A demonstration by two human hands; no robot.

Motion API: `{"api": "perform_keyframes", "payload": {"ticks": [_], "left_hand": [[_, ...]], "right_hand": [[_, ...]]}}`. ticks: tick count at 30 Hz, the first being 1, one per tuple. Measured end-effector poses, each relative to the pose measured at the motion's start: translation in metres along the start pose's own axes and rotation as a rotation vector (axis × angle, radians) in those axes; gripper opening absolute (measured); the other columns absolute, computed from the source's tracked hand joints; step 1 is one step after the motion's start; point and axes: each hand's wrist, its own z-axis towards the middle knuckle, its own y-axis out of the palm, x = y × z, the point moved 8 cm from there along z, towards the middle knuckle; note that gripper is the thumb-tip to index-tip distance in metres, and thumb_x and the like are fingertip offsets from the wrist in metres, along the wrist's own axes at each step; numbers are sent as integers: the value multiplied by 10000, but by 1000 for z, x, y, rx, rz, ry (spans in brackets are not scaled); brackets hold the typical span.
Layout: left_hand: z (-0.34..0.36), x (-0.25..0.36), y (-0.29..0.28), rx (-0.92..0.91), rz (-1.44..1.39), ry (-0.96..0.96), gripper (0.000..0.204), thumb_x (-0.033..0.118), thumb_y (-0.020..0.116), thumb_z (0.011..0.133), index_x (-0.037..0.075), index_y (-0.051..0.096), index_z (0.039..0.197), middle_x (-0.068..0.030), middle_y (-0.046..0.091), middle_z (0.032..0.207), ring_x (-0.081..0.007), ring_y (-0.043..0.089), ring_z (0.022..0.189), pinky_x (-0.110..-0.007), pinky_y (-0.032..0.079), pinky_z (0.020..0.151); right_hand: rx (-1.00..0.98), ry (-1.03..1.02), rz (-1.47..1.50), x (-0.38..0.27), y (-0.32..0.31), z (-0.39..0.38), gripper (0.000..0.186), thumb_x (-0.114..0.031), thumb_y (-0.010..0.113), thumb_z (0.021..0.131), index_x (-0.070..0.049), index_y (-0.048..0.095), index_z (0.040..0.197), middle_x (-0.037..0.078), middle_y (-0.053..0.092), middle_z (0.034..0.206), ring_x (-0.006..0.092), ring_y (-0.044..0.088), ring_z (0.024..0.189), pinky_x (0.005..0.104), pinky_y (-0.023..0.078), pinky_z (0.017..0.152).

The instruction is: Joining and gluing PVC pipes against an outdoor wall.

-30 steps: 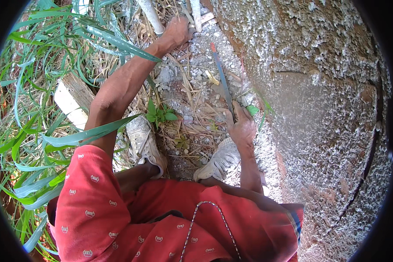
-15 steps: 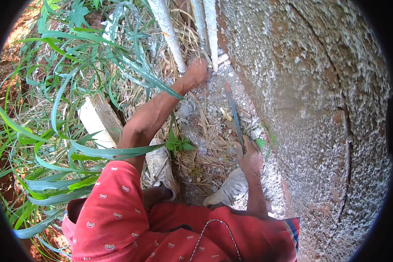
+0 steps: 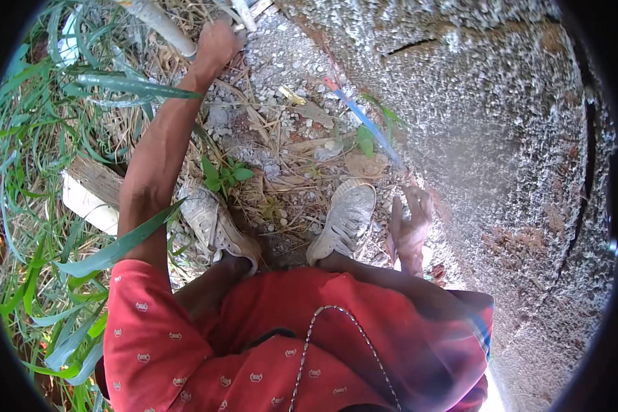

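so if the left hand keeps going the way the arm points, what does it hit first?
The left hand reaches up and away, already at the pale stems near the picture's top edge. Going straight on, it would likely meet those stems first, with grass beside them. Depth is unclear, and whether it touches them already is hard to tell.

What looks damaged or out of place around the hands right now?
The rough wall has a dark crack near its top and a long one at the right. The right hand holds a long blade.
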Motion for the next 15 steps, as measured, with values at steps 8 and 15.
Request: {"api": "perform_keyframes", "payload": {"ticks": [8, 15], "left_hand": [[-17, 6, 3, 156, 104, 127, 205, 177, 605, 716, 7, 522, 793, -212, 567, 680, -395, 563, 648, -463, 456, 582], [-15, 26, 1, -26, 199, 68, 196, 193, 585, 739, 7, 540, 778, -230, 580, 755, -408, 569, 698, -465, 464, 621]], "right_hand": [[-68, 136, -111, 28, -27, -65, 261, -79, 650, 701, -28, 585, 949, 118, 537, 932, 269, 513, 864, 373, 415, 759], [40, 406, -274, 28, -91, -97, 335, -106, 667, 691, -29, 543, 992, 130, 523, 965, 284, 488, 904, 397, 393, 785]]}}
